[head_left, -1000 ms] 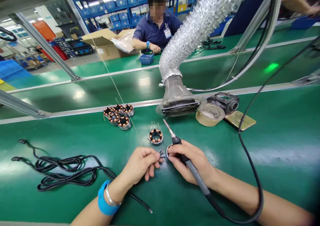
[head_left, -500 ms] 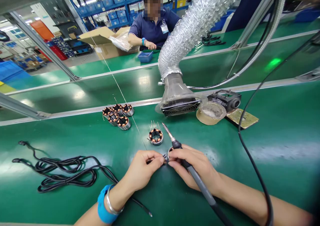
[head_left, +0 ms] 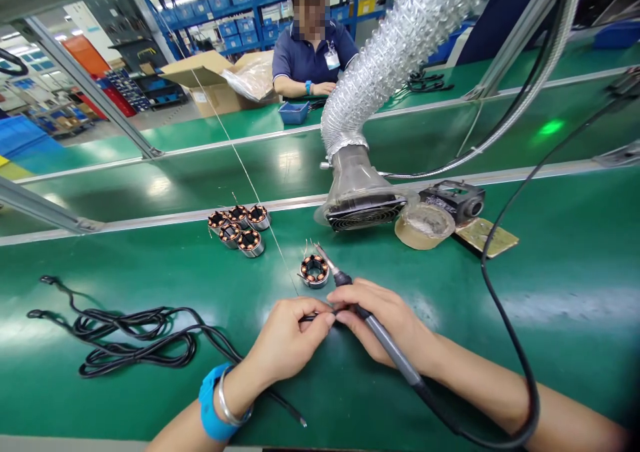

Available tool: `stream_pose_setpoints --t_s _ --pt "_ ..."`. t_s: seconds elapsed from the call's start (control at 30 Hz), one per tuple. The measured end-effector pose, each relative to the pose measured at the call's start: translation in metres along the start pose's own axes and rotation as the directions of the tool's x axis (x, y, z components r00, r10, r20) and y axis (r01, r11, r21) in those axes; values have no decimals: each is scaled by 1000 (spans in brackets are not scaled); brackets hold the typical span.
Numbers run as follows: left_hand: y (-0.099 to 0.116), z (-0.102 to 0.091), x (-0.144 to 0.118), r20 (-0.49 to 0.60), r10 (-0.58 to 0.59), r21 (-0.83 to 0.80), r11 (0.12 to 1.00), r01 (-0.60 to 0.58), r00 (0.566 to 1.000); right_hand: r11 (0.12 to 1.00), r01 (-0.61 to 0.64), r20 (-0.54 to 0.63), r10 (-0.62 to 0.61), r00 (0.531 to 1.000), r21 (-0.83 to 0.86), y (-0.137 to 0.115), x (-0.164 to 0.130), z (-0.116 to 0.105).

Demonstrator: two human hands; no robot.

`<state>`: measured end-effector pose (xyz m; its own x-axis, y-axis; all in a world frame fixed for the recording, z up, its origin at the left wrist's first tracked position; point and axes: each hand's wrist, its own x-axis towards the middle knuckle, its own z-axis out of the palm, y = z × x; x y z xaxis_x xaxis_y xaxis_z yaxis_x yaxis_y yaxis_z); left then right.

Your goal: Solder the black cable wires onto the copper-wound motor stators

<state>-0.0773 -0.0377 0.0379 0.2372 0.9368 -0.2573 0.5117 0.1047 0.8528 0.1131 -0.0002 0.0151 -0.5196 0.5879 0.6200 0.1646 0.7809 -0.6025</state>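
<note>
My left hand (head_left: 293, 335) is closed, pinching the end of a black cable (head_left: 310, 317) between thumb and fingers. My right hand (head_left: 387, 319) is closed round a soldering iron (head_left: 393, 352), its tip pointing up and away from me. The thumb and fingertips of that hand also meet the left fingertips at the cable end, where the detail is hidden. Just beyond the hands, a copper-wound motor stator (head_left: 314, 283) lies flat with thin wire ends standing up. The iron's tip appears beside the stator's right rim; contact cannot be told.
Several more stators (head_left: 250, 244) cluster at the back left. Coiled black cables (head_left: 145, 339) lie on the left. A fume-extraction hood (head_left: 363, 205) hangs behind, with a round tape-like dish (head_left: 425, 227) and a soldering stand (head_left: 455, 202) alongside. A co-worker (head_left: 313, 55) sits opposite.
A silvery ring-like glint at my right fingertips no longer shows. My right fingers have shifted slightly left, and the iron's tip now appears closer to the stator. The co-worker's arms have moved.
</note>
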Motion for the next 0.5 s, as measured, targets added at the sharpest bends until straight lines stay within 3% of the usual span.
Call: stream_pose_setpoints --t_s 0.13,0.27,0.37,0.4,0.47,0.5 --pt "7 3 -16 33 21 39 999 -23 999 998 -4 -70 0 998 -58 -4 -6 10" --pt "16 6 -32 109 75 -127 990 -61 991 989 -7 -130 -12 991 -147 -7 -10 16" --pt "11 -7 -26 177 72 -169 985 -41 982 975 58 -111 -83 990 -213 -4 -10 12" --pt "6 -13 -19 153 38 -145 989 -16 987 967 78 -86 -101 991 -241 -2 -10 9" --pt "-6 -27 -1 -80 -23 -98 995 15 997 959 83 -31 -95 995 -271 0 -14 2" --pt "-12 -33 9 -195 -49 -102 994 30 980 961 76 -7 -81 997 -266 -1 -18 -2"
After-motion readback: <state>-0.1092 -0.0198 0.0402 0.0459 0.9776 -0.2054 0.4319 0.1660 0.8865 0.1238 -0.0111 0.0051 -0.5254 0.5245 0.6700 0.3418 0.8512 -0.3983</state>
